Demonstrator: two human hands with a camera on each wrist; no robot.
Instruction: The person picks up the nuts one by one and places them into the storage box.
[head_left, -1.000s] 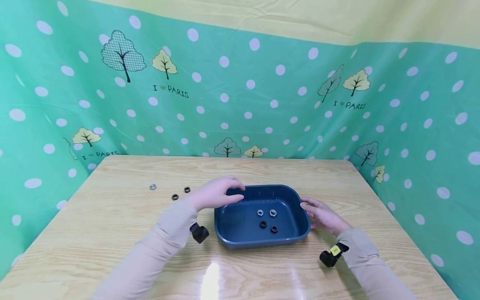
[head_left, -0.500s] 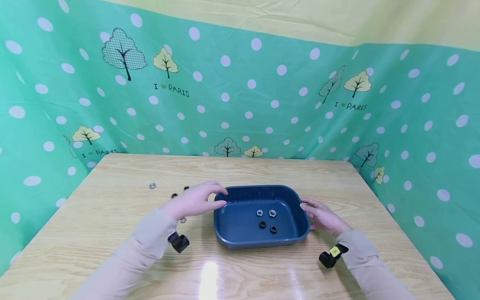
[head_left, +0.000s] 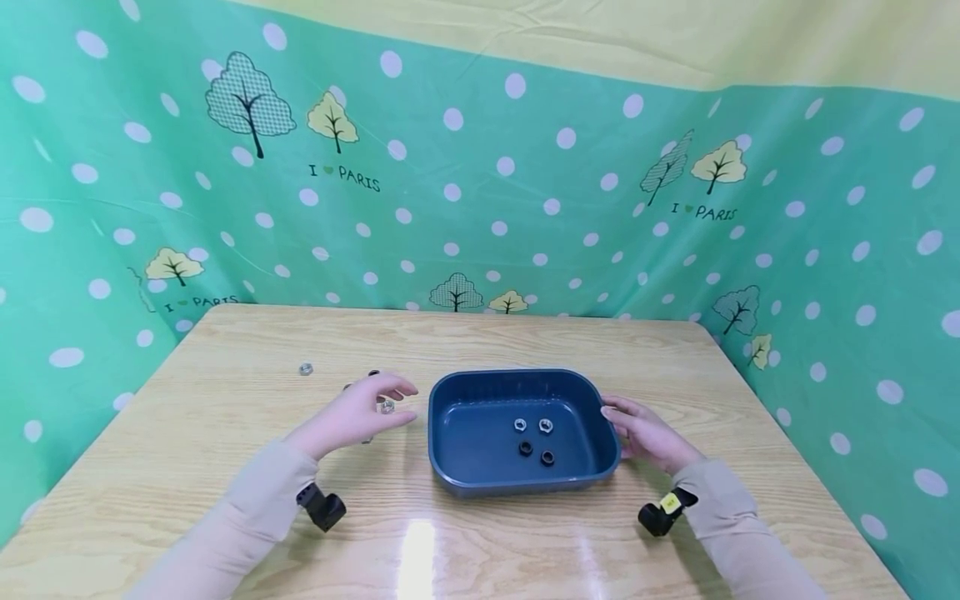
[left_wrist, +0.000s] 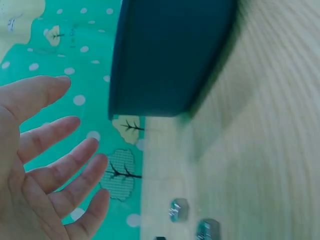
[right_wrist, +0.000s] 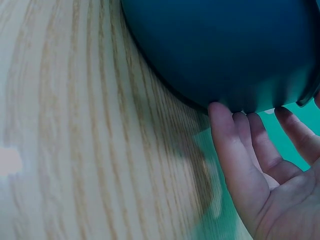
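Note:
My left hand point(head_left: 356, 417) hovers over the table left of a dark blue bin point(head_left: 517, 487), its fingers apart and holding nothing. A silver nut point(head_left: 387, 407) shows between its thumb and fingers, and other nuts are partly hidden behind it. In the left wrist view two nuts point(left_wrist: 178, 210) lie beyond the spread fingers point(left_wrist: 60, 167). My right hand point(head_left: 647, 433) touches the bin's right side; the right wrist view shows its fingertips point(right_wrist: 218, 112) against the outer wall. Inside the bin lie two silver nuts point(head_left: 546, 426) and two black nuts point(head_left: 526, 448).
One more silver nut point(head_left: 306, 368) lies farther back on the left of the wooden table point(head_left: 600, 342). A black nut point(head_left: 373, 372) peeks out behind the left hand. A green dotted curtain point(head_left: 495, 192) hangs along the table's back and sides.
My left hand has moved left from above the bin to beside the nuts on the table. My right hand has stayed at the bin's right side, and the bin has not moved.

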